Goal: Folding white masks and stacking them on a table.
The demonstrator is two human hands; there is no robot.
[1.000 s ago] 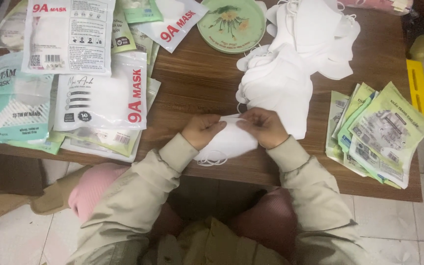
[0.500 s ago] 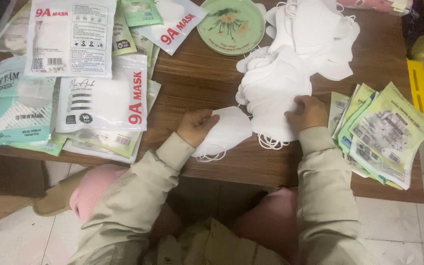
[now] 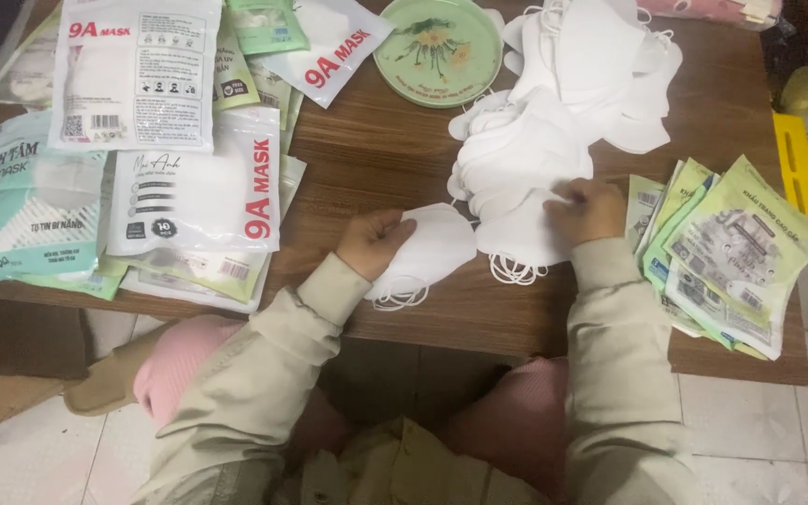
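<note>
Head view, looking down on a brown wooden bench (image 3: 395, 150). Left hand (image 3: 373, 241) closed on the edge of a folded white face mask (image 3: 430, 247), thumb on top, mask lying flat near the bench's front edge with its ear loops curled just below. Right hand (image 3: 589, 209) pinching the top mask of a stack of white masks (image 3: 516, 182), fingers bent over its right corner; loops of that stack hanging loose beneath. Further back, a bigger loose heap of white masks (image 3: 600, 65), touching the stack. Beside the heap, a round green plate (image 3: 438, 49) with a flower pattern. On the left of the bench, overlapping white mask packets (image 3: 194, 192) with red lettering and a teal packet (image 3: 25, 201). On the right, a fanned pile of green printed sachets (image 3: 736, 248), just beside the right wrist. Beige sleeves on both arms, pink trousers under the bench edge.
</note>
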